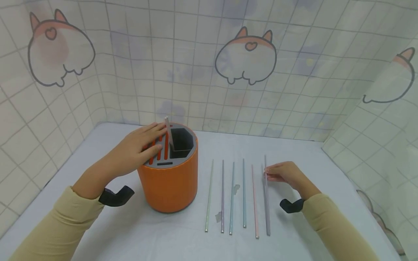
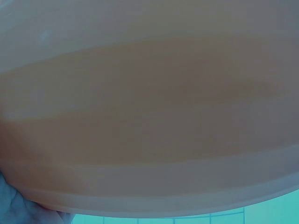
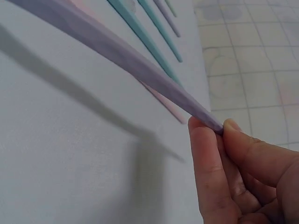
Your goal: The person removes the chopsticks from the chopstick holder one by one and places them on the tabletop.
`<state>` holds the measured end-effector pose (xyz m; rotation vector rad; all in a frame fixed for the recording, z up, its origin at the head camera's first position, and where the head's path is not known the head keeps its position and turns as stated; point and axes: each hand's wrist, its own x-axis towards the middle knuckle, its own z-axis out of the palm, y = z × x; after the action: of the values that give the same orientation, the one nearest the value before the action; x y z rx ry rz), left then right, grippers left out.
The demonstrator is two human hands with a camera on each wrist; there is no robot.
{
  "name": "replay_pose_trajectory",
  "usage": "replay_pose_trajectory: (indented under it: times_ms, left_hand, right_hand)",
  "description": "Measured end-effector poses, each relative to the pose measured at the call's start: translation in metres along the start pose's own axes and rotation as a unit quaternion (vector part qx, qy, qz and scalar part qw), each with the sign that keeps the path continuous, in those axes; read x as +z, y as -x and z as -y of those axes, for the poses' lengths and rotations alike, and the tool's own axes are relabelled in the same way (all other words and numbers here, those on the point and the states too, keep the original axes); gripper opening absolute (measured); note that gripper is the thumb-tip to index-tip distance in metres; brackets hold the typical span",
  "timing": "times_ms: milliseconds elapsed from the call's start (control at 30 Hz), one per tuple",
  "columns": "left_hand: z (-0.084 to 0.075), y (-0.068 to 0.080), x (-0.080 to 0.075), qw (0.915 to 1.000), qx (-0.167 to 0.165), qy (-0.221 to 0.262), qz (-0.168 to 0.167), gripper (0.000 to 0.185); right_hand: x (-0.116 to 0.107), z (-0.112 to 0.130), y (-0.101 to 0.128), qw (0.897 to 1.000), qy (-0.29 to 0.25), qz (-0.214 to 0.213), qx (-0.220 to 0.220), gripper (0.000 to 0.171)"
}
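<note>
My left hand (image 1: pixel 140 145) rests on the grey slotted top of an orange cylindrical utensil holder (image 1: pixel 169 185), its fingers extended over the slots. A pale chopstick (image 1: pixel 169 134) stands tilted in the holder's large opening. The left wrist view is filled by the holder's curved wall (image 2: pixel 154 102), with part of the hand (image 2: pixel 23 205) at the lower left. My right hand (image 1: pixel 284 174) pinches a purple chopstick (image 3: pixel 140 70) near its far end between thumb and fingers. In the right wrist view the chopstick slants over the table, above its shadow.
Several pastel chopsticks lie in a row between the holder and my right hand, among them a green one (image 1: pixel 209 199), a blue one (image 1: pixel 244 195) and a pink one (image 1: pixel 254 203). A white cloth covers the table (image 1: pixel 176 239). A checked curtain (image 1: pixel 196 65) hangs behind.
</note>
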<state>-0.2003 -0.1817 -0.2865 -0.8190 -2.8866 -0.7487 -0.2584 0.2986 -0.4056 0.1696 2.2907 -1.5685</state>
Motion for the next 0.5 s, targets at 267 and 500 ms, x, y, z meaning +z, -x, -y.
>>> replay_pose_trajectory:
  times_ms: [267, 500]
  left_hand:
    - [0.000, 0.000, 0.000, 1.0000, -0.003, 0.000, 0.000, 0.056]
    - [0.000, 0.000, 0.000, 1.0000, -0.003, -0.001, 0.001, 0.056]
  right_hand:
    - [0.005, -0.010, -0.005, 1.000, 0.015, -0.017, 0.020, 0.040]
    - [0.009, -0.014, -0.007, 0.997, 0.047, -0.042, 0.043, 0.034]
